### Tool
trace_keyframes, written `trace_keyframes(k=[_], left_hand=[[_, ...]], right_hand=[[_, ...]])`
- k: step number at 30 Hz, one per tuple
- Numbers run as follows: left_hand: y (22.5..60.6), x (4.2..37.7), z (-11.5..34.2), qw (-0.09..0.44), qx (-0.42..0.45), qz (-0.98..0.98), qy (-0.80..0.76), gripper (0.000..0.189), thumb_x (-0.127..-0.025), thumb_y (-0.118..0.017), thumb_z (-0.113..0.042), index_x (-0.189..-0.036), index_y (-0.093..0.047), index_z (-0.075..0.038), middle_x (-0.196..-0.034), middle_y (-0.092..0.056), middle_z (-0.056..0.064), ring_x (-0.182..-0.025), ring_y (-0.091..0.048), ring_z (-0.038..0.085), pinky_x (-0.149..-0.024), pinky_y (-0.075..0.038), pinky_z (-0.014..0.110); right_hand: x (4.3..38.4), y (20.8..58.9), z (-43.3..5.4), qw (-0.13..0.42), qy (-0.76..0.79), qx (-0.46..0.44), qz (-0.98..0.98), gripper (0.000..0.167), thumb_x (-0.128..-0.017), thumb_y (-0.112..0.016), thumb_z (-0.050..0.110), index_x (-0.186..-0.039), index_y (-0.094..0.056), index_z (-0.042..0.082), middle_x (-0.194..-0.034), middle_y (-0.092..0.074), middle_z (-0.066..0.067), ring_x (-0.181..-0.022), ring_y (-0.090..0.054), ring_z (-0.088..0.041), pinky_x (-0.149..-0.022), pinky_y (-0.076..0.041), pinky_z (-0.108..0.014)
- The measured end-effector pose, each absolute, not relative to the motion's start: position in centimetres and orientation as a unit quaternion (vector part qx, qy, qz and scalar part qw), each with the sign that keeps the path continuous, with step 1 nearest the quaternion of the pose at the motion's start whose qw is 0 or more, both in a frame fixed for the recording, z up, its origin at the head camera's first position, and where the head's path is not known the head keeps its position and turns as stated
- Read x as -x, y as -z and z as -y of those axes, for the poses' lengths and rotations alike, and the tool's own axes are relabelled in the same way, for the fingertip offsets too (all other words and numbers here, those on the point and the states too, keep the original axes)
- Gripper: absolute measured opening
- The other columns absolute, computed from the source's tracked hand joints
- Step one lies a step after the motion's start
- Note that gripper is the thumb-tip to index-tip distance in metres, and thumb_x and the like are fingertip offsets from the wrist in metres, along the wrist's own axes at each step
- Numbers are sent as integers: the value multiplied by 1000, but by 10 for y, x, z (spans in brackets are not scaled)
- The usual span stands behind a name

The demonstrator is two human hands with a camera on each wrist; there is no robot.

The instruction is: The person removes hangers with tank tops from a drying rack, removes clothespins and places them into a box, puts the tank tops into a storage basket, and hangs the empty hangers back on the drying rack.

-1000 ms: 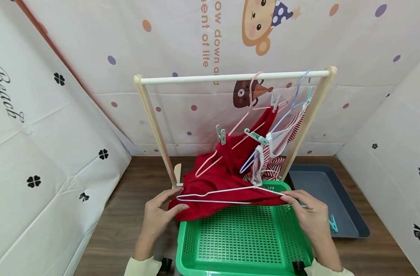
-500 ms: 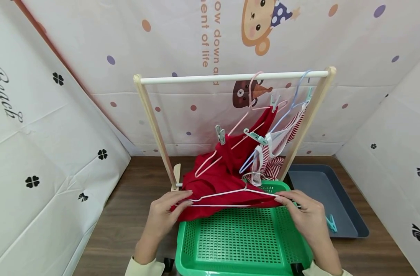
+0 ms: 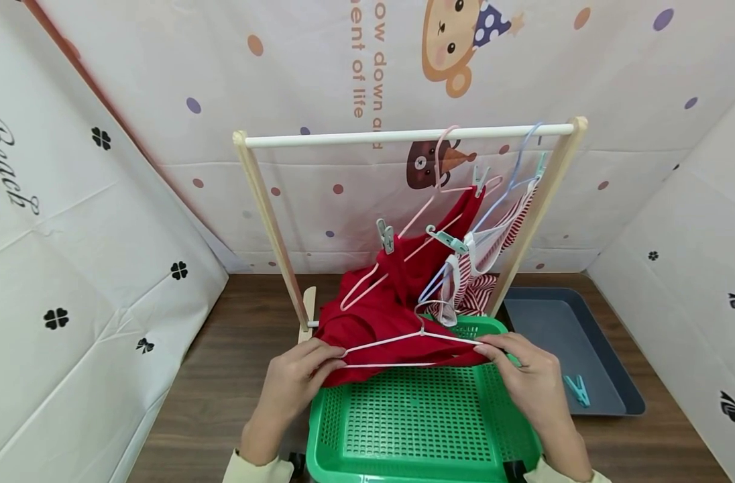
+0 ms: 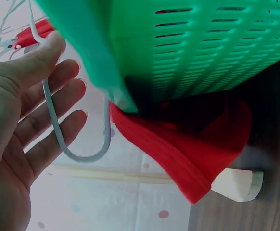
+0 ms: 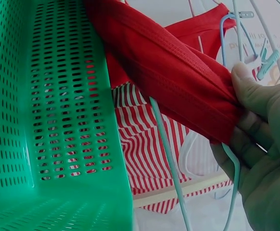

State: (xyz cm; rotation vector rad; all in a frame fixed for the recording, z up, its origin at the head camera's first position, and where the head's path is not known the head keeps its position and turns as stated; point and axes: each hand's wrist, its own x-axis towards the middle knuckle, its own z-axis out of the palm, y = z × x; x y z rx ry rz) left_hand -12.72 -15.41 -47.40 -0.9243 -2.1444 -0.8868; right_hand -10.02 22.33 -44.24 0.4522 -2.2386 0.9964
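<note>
In the head view, the left hand hides one end of the white hanger; red cloth and the right hand cover the other. The green basket's near side is cut off below, the wall lettering above.

Red garment: cloth, matt, soft folds, a stitched hem band with a slightly ribbed look. White hanger: thin, smooth, looks plastic-coated – core cannot be told. Green basket: moulded plastic, slotted all over, glossy along the rim. Striped garment: matt, thin-looking cloth. Rack upright: pale wood, smooth; rail white, smooth, low sheen. Turquoise clothespin: plastic. Tray: smooth, dull grey-blue – plastic or coated metal, unclear. Counter: dark wood grain, satin. Backdrop: printed sheet, creased, mostly matt.
</note>
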Motion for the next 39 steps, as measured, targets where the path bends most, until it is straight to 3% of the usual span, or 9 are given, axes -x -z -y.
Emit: trace_keyframes(k=[12, 24, 34, 36, 39], left_hand=[[480, 127, 151, 326, 316, 838, 304, 22, -80, -91, -5, -99, -82, -12, -89, -73, -3, -78, -70, 13, -65, -61, 29], [485, 132, 152, 346, 308, 830, 312, 24, -77, -92, -2, -93, -81, -16, -87, -75, -7, -79, -73, 11, -65, -62, 31], [486, 134, 153, 345, 314, 828, 312, 23, -76, -92, -4, -93, -81, -16, -86, -75, -7, -77, -73, 10, -65, -62, 30], [486, 133, 154, 345, 311, 829, 311, 23, -77, -92, -4, -93, -81, -16, -86, -75, -7, -77, -73, 10, -65, -62, 30], [485, 131, 156, 347, 304, 831, 310, 23, -77, -91, -3, -93, -81, -15, -86, -75, -7, -77, -73, 10, -65, -62, 32]], right_hand=[[98, 445, -221, 298, -384, -177, 856, 34, -80, -86, -12, -102, -85, 14, -100, -78, 6, -96, -69, 0, -76, -52, -9], [98, 448, -226, 273, -388, -199, 858, 40, -80, -86, -13, -105, -85, 18, -99, -78, 9, -95, -71, -1, -70, -52, -13], [97, 446, -230, 280, -391, -185, 857, 40, -80, -84, -16, -105, -85, 15, -100, -79, 7, -104, -71, 1, -88, -51, -9], [96, 446, -231, 284, -395, -179, 855, 39, -81, -84, -15, -104, -85, 16, -100, -79, 6, -103, -71, 1, -84, -51, -9], [96, 446, -232, 296, -393, -168, 854, 36, -81, -84, -14, -102, -86, 15, -97, -79, 4, -92, -70, 4, -65, -46, -8]])
